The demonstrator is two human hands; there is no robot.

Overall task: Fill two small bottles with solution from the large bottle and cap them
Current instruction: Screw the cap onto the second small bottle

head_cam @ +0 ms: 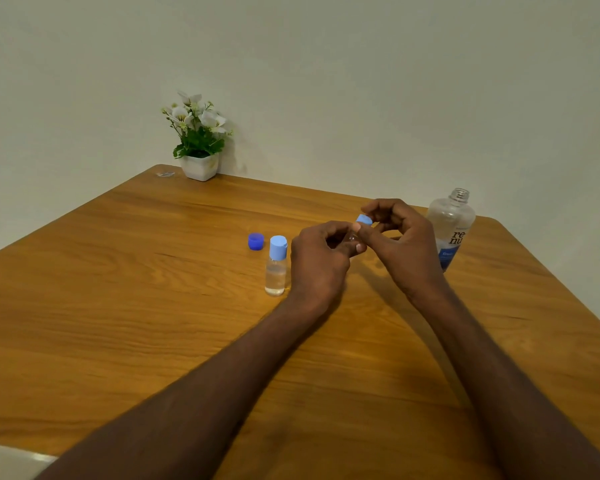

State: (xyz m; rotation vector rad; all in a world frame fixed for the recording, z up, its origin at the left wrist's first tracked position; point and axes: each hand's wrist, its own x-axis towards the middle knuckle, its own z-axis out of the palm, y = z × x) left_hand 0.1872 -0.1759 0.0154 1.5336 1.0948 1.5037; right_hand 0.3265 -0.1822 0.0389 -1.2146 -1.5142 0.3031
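The left hand grips a mostly hidden small bottle; the right hand pinches its light-blue cap. Bare wooden table spreads leftward.

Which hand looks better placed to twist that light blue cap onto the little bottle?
The right hand: it already pinches the light blue cap, while the left hand grips the small clear bottle.

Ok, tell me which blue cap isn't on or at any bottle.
The dark blue cap, lying alone on the table. One light blue cap tops the standing small bottle; the right hand holds the other light blue cap at the held bottle.
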